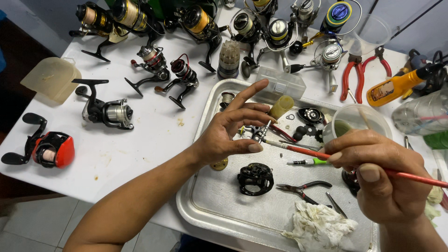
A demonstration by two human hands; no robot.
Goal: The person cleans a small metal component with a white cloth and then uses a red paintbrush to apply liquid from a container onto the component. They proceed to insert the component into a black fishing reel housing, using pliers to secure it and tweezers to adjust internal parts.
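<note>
My left hand [231,133] hovers over a metal tray [210,205] and pinches a small metal reel part [255,132] between thumb and fingertips. In my right hand [382,177] is a thin red-handled brush [305,151], its tip touching that part. A black reel frame [255,178] lies on the tray below my left hand. Small pliers [301,189], a green-tipped tool [305,162] and other dark reel pieces [310,115] lie between my hands.
Several spinning reels [109,112] crowd the white table's [140,144] back and left side, with a red baitcasting reel [51,149] at the left edge. Red pliers [357,77], an orange bottle [396,86], a clear cup [357,119] and a dirty rag [319,226] are on the right.
</note>
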